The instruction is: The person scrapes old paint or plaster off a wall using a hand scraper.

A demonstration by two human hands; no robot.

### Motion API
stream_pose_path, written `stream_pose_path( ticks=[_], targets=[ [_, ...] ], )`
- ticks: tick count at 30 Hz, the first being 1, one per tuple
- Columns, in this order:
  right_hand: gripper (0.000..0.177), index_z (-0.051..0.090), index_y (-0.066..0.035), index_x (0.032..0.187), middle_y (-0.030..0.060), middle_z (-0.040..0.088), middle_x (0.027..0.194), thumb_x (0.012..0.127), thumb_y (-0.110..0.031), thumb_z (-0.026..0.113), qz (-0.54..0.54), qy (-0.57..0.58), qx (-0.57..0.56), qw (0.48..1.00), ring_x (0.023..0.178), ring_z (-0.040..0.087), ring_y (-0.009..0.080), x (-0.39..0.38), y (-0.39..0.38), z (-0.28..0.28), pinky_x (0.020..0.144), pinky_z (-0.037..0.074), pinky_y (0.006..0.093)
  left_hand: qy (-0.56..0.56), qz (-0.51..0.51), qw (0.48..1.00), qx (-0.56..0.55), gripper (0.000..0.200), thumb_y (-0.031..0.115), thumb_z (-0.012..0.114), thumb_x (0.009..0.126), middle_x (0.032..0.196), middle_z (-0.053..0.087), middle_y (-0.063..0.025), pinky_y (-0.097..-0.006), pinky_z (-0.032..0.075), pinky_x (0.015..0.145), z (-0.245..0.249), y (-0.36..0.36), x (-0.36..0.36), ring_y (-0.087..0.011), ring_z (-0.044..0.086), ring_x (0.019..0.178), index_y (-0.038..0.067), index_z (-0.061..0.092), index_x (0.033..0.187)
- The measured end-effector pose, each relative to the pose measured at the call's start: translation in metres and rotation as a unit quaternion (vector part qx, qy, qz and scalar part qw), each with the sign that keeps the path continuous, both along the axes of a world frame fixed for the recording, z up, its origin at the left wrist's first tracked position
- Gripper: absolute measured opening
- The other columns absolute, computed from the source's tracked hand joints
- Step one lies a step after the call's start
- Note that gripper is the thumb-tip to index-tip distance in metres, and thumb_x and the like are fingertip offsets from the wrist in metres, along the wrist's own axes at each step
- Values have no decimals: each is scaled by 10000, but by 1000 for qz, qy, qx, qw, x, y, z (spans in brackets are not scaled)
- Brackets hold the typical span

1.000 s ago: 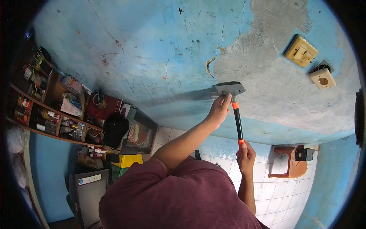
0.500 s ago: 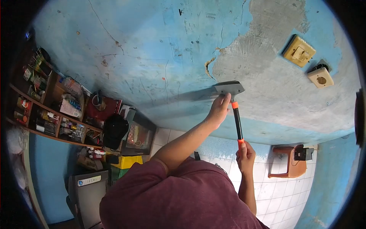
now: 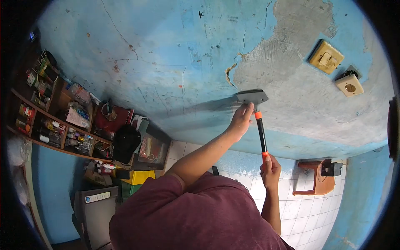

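A long-handled scraper (image 3: 261, 132) with a grey head and a black and orange handle is held up at the blue wall (image 3: 162, 89). My left hand (image 3: 241, 121) grips it by the head, with the thumb on the grey part and the other fingers mostly hidden behind. Lower down, my right hand (image 3: 271, 170) is closed around the orange end of the handle. The blade edge is at the wall, beside bare grey plaster (image 3: 283, 73) and just below a chipped crack (image 3: 228, 75); whether it touches is hard to tell.
A light switch (image 3: 326, 56) and a loose-looking socket (image 3: 350, 85) are on the wall at right. On the left stand a crowded shelf (image 3: 58, 146) and an old television (image 3: 152, 146). A brown plastic stool (image 3: 318, 179) stands on the white tiled floor (image 3: 291, 208).
The view has shifted very slightly. Both hands keep their hold, and the scraper stays at almost the same spot on the wall.
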State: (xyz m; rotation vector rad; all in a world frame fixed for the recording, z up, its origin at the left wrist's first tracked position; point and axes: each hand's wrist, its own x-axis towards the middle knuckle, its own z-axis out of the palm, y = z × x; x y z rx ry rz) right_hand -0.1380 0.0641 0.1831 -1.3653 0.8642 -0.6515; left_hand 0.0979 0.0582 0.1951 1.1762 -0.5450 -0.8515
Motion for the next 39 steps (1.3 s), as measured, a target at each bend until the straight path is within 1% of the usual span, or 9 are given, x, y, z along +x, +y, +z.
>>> stream_pose_path(
  ticks=[11,13,15,16,19,23,27,31,39],
  targets=[
    [397,633,31,1148,-54,454,666,1002,-330,554,5,-17,32,999,528,387,28,5,2,13,456,293,201,13,22,999,-26,473,570,479,967,1075,591,33,-327,448,806,10,6,-2,-110,535,1059,131,579,1110],
    [398,631,35,1152,-54,455,669,1004,-325,551,6,-18,35,999,528,384,27,-2,1,3,454,287,201,-5,0,1000,-23,470,563,484,968,1082,594,33,-329,450,803,-6,2,2,-111,536,1052,133,578,1131],
    [380,628,39,1145,-56,450,657,1012,-305,538,0,-6,18,1000,518,374,26,-4,-2,1,445,278,203,-5,-12,999,38,471,561,486,967,1108,586,26,-335,447,819,7,4,-5,-109,526,1055,134,570,1148],
    [370,629,39,1140,-60,442,641,1013,-297,538,0,-5,5,1000,506,364,25,-1,-1,-2,436,269,205,33,22,999,16,453,560,489,970,1091,578,39,-319,450,804,13,5,-11,-94,508,1062,143,583,1119],
    [378,638,36,1123,-66,434,645,1005,-313,552,-3,-18,19,1000,510,360,22,5,-1,12,442,272,204,15,17,1000,-20,477,577,497,959,1098,577,33,-320,450,809,11,6,-1,-92,506,1067,138,584,1123],
    [366,639,28,1113,-62,443,654,1007,-311,548,17,-17,29,999,517,363,22,-4,-7,-1,448,279,207,-8,-5,999,30,475,575,497,961,1112,573,29,-332,451,830,1,3,-2,-96,500,1080,139,575,1133],
    [362,640,18,1116,-59,446,648,1009,-314,542,11,-13,30,999,508,367,26,6,-3,9,444,283,208,23,31,999,-20,429,547,509,967,1064,576,35,-316,452,803,8,5,0,-88,504,1040,142,582,1091],
    [362,640,23,1106,-58,433,626,1010,-311,540,16,-1,26,1000,493,367,31,-1,-6,6,432,277,206,-21,-10,1000,18,412,528,507,975,1082,568,35,-307,458,780,-3,4,6,-85,504,1030,144,573,1107],
    [368,644,26,1091,-66,426,623,998,-321,562,1,-13,37,999,503,368,25,-4,1,6,440,277,203,-12,-25,999,25,454,566,498,963,1122,556,40,-309,454,785,6,6,3,-96,500,1057,145,568,1117]
  ],
)
